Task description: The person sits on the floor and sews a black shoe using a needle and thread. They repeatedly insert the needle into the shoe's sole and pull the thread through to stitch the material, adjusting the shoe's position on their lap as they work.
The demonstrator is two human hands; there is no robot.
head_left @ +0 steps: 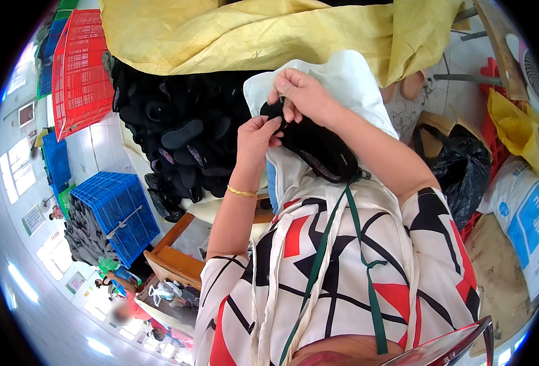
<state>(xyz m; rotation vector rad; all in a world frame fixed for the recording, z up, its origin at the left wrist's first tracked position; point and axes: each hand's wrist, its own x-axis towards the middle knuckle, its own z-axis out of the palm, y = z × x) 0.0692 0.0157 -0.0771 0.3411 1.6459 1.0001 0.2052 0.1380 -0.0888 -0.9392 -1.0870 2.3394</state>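
A black shoe (pixel 324 151) lies across my lap over a white cloth (pixel 349 76), its opening facing up and a patterned lining showing inside. With thumb and fingers pinched together, my left hand (pixel 260 133) grips the far edge of the shoe; a gold bracelet circles that wrist. My right hand (pixel 305 97) is just above and to the right, over the same end of the shoe. Its thumb and forefinger are pressed together, and whatever they hold is too small to make out. The shoe's far tip is partly hidden behind my fingers.
A large heap of black shoes (pixel 187 134) lies ahead to the left, beneath a yellow sheet (pixel 220 43). Red (pixel 83 73) and blue crates (pixel 114 213) stand farther left. A wooden frame (pixel 175 259) is beside me; a black plastic bag (pixel 455 165) sits at right.
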